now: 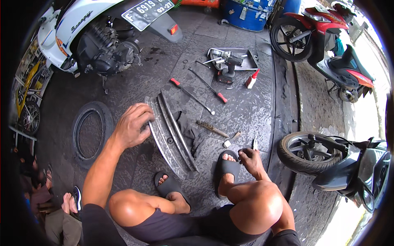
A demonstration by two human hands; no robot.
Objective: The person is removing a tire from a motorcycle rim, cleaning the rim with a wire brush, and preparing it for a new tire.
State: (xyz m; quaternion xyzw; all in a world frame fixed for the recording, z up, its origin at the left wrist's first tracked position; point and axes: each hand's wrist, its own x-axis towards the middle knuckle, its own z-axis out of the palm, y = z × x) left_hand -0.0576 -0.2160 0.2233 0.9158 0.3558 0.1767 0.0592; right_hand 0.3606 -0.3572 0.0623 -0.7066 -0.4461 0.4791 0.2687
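My left hand [134, 125] is closed on the upper left edge of a bare metal wheel rim [167, 130], which stands upright, almost edge-on, with a small dark hole in its channel. My right hand [250, 160] is above the floor by my right foot, fingers pinched together. A pointed silvery tool [255, 144] shows just beyond it; whether the hand holds that tool, I cannot tell. Behind the rim lies a crumpled black cloth [192, 132]. Between rim and right hand are a worn brush [211, 128] and a small tool with a white block-like end [232, 140].
Two red-handled tyre levers [193, 96] [207, 84] lie ahead, before a metal tray [248, 60] with a cordless impact wrench [227, 65] and a red-and-white squeeze bottle [252, 78]. A loose tyre [76, 135] lies left. Scooters [310, 153] and a blue drum [246, 16] stand around; people sit left.
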